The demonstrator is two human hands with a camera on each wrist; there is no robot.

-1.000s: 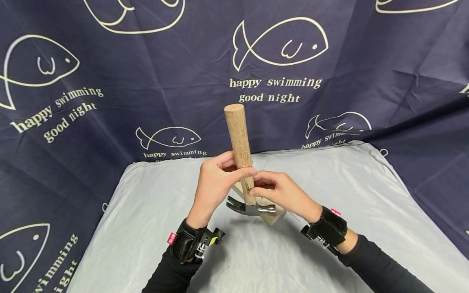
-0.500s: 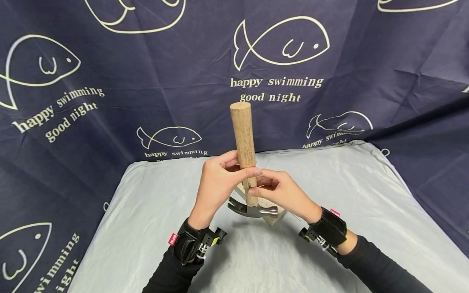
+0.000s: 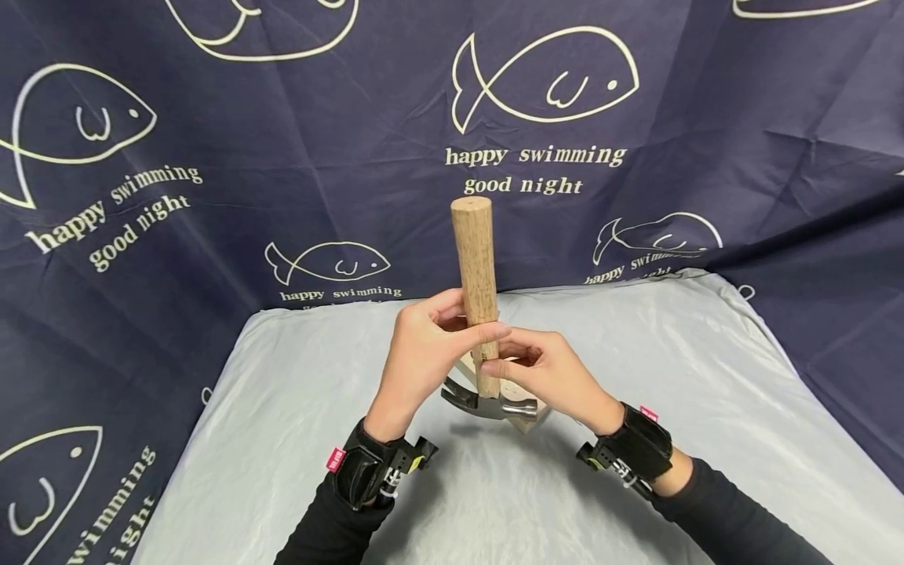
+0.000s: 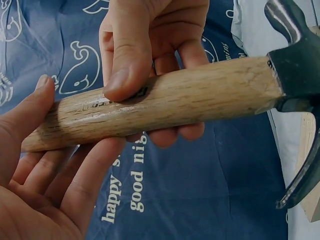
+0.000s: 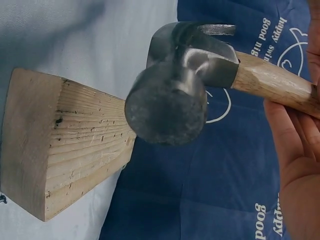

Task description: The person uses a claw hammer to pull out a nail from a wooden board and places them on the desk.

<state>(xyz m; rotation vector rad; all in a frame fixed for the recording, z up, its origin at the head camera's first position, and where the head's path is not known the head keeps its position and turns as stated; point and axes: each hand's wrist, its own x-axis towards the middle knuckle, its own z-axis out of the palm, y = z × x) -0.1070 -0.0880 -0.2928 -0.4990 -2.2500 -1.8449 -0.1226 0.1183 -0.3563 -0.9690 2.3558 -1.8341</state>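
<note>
A claw hammer stands handle-up over the table, its wooden handle [image 3: 475, 251] almost vertical and its steel head [image 3: 494, 406] at the bottom. My left hand [image 3: 441, 341] grips the handle at mid-length, thumb across the front. Just below, my right hand [image 3: 537, 365] holds the handle with curled fingers. A pale wooden block [image 3: 528, 422] lies on the table behind the head. In the left wrist view the right hand [image 4: 145, 45] pinches the handle [image 4: 200, 97] from above while the left hand [image 4: 45, 170] cups it. In the right wrist view the hammer head [image 5: 170, 107] hangs beside the block [image 5: 65, 145].
A grey cloth covers the table [image 3: 268, 455]. A dark blue curtain [image 3: 212, 220] printed with fish and words hangs close behind and to both sides. Black camera straps sit on both wrists.
The handle has swung a little to the right and stands more upright. Both hands keep their hold and have drifted slightly right with it.
</note>
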